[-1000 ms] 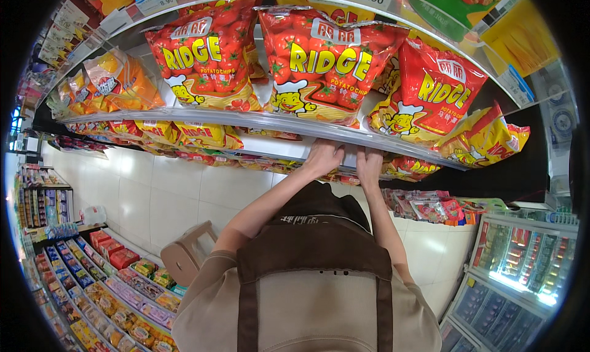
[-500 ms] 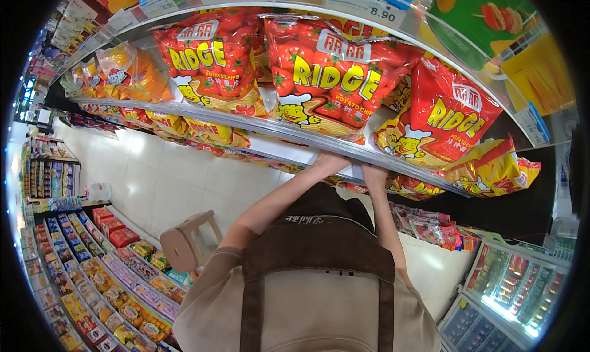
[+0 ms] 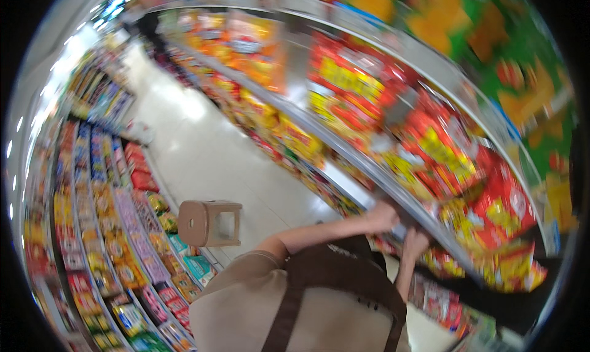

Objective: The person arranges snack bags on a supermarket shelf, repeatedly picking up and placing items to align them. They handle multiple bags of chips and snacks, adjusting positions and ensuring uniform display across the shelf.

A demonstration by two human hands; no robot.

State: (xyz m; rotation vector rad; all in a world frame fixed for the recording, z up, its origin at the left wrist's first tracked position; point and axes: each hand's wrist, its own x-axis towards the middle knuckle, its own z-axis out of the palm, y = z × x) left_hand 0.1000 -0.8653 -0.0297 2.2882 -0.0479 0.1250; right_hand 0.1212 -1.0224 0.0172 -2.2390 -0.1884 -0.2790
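My left hand [image 3: 382,218] reaches in under the front rail [image 3: 362,158] of a shelf, above a white bare stretch of the lower shelf [image 3: 344,181]. Close to its right, my right hand [image 3: 416,241] is at the same rail. The shelf and motion blur hide the fingers of both hands, so what they touch or hold does not show. On the shelf above them stand red bags of potato chips [image 3: 439,146], with a yellow bag [image 3: 507,269] at the right end. Orange bags [image 3: 252,48] are farther left.
A brown plastic stool [image 3: 195,223] stands on the pale tiled floor [image 3: 209,158] to my left. Beyond it runs a long rack of packaged snacks [image 3: 120,235]. Pink and red packs [image 3: 436,303] lie low at the right. A dark apron [image 3: 335,269] covers my front.
My view has swung left, so the shelf now slants down to the right and the scene is blurred. Both hands remain under the shelf rail, appearing lower and farther right.
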